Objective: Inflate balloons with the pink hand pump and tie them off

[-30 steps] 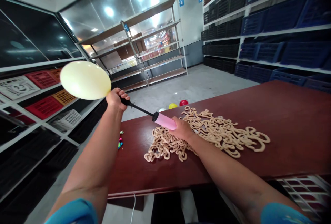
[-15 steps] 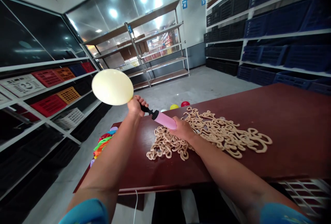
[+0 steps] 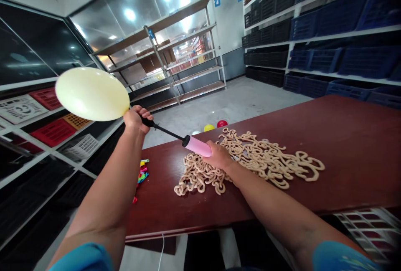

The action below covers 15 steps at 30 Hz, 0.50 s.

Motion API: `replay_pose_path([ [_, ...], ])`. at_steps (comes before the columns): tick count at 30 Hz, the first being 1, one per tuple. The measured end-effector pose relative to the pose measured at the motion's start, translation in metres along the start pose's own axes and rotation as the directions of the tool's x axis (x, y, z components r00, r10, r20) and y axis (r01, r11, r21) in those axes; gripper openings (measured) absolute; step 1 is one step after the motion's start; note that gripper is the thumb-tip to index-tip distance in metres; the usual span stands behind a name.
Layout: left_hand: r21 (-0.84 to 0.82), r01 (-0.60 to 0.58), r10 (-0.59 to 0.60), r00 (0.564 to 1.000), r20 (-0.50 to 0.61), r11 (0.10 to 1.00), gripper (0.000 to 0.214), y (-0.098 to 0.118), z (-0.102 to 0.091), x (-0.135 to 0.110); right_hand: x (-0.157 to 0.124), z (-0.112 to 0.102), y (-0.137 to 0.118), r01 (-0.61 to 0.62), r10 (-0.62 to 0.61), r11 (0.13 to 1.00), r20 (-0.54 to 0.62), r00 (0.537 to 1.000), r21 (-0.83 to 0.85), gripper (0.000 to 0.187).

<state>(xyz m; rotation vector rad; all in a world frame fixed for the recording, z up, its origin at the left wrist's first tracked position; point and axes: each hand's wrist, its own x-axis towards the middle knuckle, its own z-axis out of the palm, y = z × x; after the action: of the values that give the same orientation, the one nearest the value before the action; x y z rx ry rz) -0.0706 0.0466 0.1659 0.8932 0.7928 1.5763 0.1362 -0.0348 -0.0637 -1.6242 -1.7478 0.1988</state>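
Note:
A pale yellow balloon (image 3: 92, 94), swollen with air, sits at the left end of a hand pump (image 3: 196, 145). My left hand (image 3: 137, 120) is closed around the pump's black end, right at the balloon's neck. My right hand (image 3: 218, 156) grips the far end of the pink barrel, over the table. Between the two hands a thin black rod stands drawn out of the barrel. Below and beside my right hand lies a heap of beige, curled, rope-like pieces (image 3: 250, 154). Deflated colourful balloons (image 3: 143, 175) lie at the table's left edge, partly hidden by my left forearm.
The dark red table (image 3: 351, 145) stretches to the right. Past its far edge, red (image 3: 222, 123), yellow and white balloons rest on the floor. Shelves with crates (image 3: 328, 60) stand right and left, and a metal rack (image 3: 184, 79) at the back. A white cable (image 3: 161, 250) hangs in front.
My left hand has moved left and away from my right hand, drawing the rod out of the barrel. The balloon went with it and looks bigger. My right hand stays nearly in place.

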Motion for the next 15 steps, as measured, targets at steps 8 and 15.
replay_pose_path([
  [8,0.008,0.114,-0.114,0.993,-0.007,0.993,0.019,-0.087,0.015,-0.024,0.0,0.002,0.003,0.009,-0.009,1.0,0.003,1.0,-0.017,0.039],
  [15,-0.023,0.115,-0.115,0.993,-0.004,0.993,0.021,-0.086,0.009,-0.033,-0.001,-0.006,-0.005,0.015,-0.014,0.999,0.029,0.999,-0.033,0.042],
])
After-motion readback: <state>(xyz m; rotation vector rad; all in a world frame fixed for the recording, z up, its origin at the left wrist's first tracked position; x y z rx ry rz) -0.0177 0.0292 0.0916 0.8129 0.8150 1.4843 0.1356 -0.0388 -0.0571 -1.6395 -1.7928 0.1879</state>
